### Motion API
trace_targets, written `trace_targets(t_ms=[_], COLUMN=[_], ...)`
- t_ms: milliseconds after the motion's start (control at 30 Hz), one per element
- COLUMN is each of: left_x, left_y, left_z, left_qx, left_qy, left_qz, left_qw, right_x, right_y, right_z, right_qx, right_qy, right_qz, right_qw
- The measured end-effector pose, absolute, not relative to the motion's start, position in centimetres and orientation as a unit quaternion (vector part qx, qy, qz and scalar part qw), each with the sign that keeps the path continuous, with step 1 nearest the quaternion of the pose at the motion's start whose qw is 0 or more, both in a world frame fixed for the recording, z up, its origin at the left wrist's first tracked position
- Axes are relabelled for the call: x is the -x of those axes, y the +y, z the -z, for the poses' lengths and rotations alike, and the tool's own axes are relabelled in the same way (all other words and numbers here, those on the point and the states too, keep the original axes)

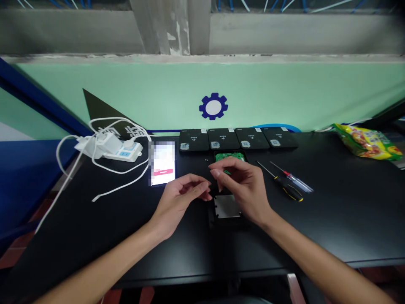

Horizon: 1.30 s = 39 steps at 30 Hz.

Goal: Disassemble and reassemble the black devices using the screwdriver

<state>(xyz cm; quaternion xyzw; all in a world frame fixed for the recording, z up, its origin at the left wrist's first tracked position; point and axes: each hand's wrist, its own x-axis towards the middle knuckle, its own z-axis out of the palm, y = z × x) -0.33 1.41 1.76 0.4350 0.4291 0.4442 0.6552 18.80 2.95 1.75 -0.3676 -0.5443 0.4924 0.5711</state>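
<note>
My left hand (180, 198) and my right hand (243, 185) meet over the middle of the black table (332, 219), fingertips almost touching. Both are curled in a pinch; whatever sits between the fingertips is too small to make out. Under my right hand lies an opened black device shell with a grey metal plate (226, 207) inside. Just behind it a second opened device shows a green circuit board (229, 158).
Several closed black devices (237, 138) line the table's back edge. A lit phone (162, 164) lies left of my hands, beside a white power strip with chargers and cables (110, 147). Two screwdrivers (289, 181) rest to the right; a yellow snack bag (367, 142) sits far right.
</note>
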Motion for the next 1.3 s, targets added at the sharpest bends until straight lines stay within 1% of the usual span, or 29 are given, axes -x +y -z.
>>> trace_targets(t_ms=[100, 200, 300, 367, 467, 567, 667, 767, 1000, 1300], left_x=[0.5, 0.8, 1.1, 1.4, 1.6, 1.6, 1.1, 0.6, 0.3, 0.4], left_y=[1.5, 1.6, 2.0, 2.5, 3.6, 5.0, 6.5, 7.8, 9.0, 9.3], left_z=[-1.9, -1.8, -1.7, -1.6, -1.6, -1.6, -1.3, -1.0, -1.0, -1.1], left_qx=[-0.496, -0.57, -0.675, -0.72, -0.741, -0.775, -0.816, -0.829, -0.843, -0.841], left_qy=[0.455, 0.456, 0.449, 0.461, 0.519, 0.535, 0.516, 0.509, 0.503, 0.508], left_qz=[-0.46, -0.479, -0.486, -0.47, -0.402, -0.326, -0.255, -0.226, -0.187, -0.181], left_qw=[0.579, 0.487, 0.327, 0.219, 0.146, 0.079, 0.044, 0.038, 0.034, 0.044], right_x=[-19.4, -20.0, -20.6, -20.9, -21.3, -21.4, -20.9, -19.9, -18.4, -18.1], right_y=[3.9, 4.6, 5.3, 5.9, 7.1, 8.4, 9.4, 9.9, 10.6, 10.9], right_z=[-1.6, -1.5, -1.7, -1.9, -2.0, -1.9, -1.8, -1.5, -1.2, -0.8], right_qx=[0.36, 0.371, 0.395, 0.417, 0.448, 0.457, 0.448, 0.451, 0.462, 0.478], right_qy=[-0.502, -0.494, -0.504, -0.532, -0.624, -0.753, -0.838, -0.865, -0.871, -0.86], right_qz=[-0.536, -0.54, -0.521, -0.501, -0.437, -0.284, -0.152, -0.1, -0.056, -0.072], right_qw=[0.575, 0.571, 0.564, 0.54, 0.468, 0.38, 0.271, 0.194, 0.16, 0.163])
